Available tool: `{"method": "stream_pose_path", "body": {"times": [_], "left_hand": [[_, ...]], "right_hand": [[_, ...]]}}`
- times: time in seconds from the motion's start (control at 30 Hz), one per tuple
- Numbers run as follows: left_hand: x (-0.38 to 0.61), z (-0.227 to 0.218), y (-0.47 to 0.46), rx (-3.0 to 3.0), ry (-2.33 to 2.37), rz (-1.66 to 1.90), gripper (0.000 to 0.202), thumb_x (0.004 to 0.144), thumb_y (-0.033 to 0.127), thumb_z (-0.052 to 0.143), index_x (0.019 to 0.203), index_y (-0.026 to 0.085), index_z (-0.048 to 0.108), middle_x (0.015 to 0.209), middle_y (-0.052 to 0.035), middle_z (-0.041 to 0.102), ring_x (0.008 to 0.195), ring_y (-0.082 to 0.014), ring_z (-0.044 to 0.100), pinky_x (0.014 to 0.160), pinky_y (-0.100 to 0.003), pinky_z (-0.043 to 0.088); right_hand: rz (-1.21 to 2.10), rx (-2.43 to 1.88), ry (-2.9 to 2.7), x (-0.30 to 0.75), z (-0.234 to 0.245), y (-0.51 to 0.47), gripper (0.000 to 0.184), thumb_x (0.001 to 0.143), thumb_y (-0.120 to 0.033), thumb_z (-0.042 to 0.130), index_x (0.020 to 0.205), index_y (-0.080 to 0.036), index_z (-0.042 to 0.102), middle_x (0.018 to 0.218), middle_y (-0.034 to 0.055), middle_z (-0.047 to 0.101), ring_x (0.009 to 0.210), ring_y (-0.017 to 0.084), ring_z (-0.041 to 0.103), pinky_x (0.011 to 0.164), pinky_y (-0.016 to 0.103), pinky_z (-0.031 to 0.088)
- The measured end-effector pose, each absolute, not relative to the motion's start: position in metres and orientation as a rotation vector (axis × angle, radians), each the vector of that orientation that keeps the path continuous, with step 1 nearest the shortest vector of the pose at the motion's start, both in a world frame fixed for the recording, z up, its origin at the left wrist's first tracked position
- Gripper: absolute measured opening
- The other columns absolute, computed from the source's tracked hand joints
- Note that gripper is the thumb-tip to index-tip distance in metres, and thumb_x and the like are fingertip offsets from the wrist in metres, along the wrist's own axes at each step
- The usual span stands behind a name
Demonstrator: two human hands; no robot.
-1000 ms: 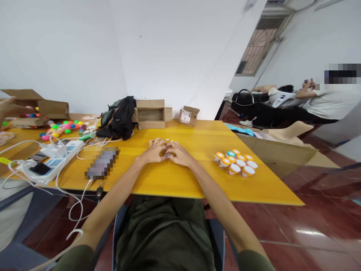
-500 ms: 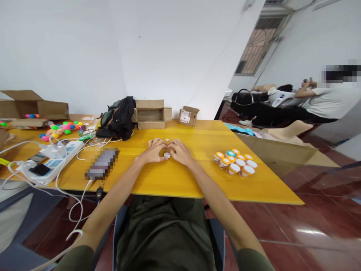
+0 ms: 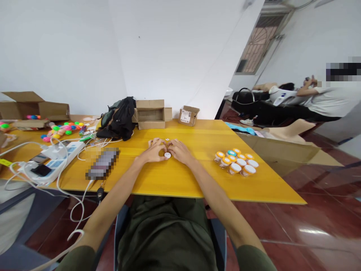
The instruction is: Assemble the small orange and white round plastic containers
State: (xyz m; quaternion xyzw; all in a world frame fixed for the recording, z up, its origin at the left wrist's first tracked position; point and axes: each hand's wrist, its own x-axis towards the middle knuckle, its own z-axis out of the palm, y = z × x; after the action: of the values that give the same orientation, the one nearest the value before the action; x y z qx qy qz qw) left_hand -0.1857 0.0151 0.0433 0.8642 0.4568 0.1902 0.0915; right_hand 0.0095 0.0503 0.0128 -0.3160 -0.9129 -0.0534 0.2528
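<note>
My left hand [image 3: 153, 151] and my right hand [image 3: 179, 150] rest close together on the yellow table [image 3: 175, 177], fingers curled around a small white round lid [image 3: 167, 154] that shows between them. Both hands touch it or lie right beside it; what is under the fingers is hidden. A tiny white piece [image 3: 167, 139] lies just beyond the fingertips. A cluster of several small jars with orange, white and teal lids [image 3: 236, 162] stands to the right of my right hand.
A blurred phone [image 3: 102, 163] and a white power strip with cables [image 3: 53, 160] lie left. A black bag [image 3: 118, 118], open cardboard boxes [image 3: 150, 113] and coloured balls [image 3: 62, 128] sit at the back. Another person [image 3: 318, 101] reclines far right.
My hands, pressed together a second ago, have parted slightly and the white lid now shows between them. A hand at the far left box has gone from view.
</note>
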Motion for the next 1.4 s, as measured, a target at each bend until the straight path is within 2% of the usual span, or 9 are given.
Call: {"method": "stream_pose_path", "body": {"times": [0.4,0.77,0.93,1.17,1.4], "left_hand": [[-0.1852,0.0455,0.0130,2.561,1.377,0.546,0.015,0.080,0.039,0.069,0.090,0.027,0.070,0.128,-0.0061,0.055,0.130,-0.0328,0.036,0.111,-0.055,0.026],[-0.1858,0.0417,0.0149,2.553,1.380,0.555,0.017,0.082,0.043,0.068,0.088,0.028,0.069,0.131,-0.0046,0.056,0.133,-0.0323,0.034,0.111,-0.056,0.025],[-0.1856,0.0422,0.0148,2.555,1.373,0.558,0.017,0.082,0.042,0.069,0.089,0.027,0.069,0.130,-0.0051,0.056,0.131,-0.0321,0.035,0.110,-0.055,0.025],[-0.1825,0.0446,0.0125,2.550,1.401,0.557,0.014,0.082,0.039,0.069,0.087,0.026,0.068,0.129,-0.0059,0.056,0.132,-0.0324,0.035,0.110,-0.055,0.026],[-0.1823,0.0447,0.0130,2.529,1.427,0.559,0.014,0.081,0.039,0.069,0.086,0.025,0.068,0.131,-0.0052,0.056,0.132,-0.0328,0.035,0.109,-0.056,0.026]], "right_hand": [[-0.401,-0.811,-2.606,0.0038,0.0160,0.0490,0.016,0.094,-0.012,0.056,0.098,-0.017,0.071,0.112,0.0134,0.066,0.112,0.024,0.057,0.090,0.038,0.047],[-0.233,-0.863,-2.525,0.0130,0.0132,0.0502,0.019,0.094,-0.013,0.053,0.096,-0.020,0.071,0.113,0.0127,0.066,0.109,0.025,0.056,0.092,0.040,0.046],[-0.249,-0.836,-2.544,0.0113,0.0120,0.0505,0.020,0.095,-0.014,0.053,0.101,-0.020,0.071,0.114,0.0135,0.066,0.111,0.025,0.056,0.093,0.041,0.046],[-0.321,-0.794,-2.597,0.0044,0.0133,0.0507,0.022,0.092,-0.008,0.053,0.103,-0.017,0.071,0.116,0.0150,0.066,0.117,0.026,0.056,0.094,0.041,0.047],[-0.134,-0.849,-2.422,0.0113,0.0151,0.0446,0.022,0.095,-0.014,0.050,0.090,-0.022,0.070,0.114,0.0110,0.066,0.108,0.024,0.058,0.091,0.041,0.049]]}}
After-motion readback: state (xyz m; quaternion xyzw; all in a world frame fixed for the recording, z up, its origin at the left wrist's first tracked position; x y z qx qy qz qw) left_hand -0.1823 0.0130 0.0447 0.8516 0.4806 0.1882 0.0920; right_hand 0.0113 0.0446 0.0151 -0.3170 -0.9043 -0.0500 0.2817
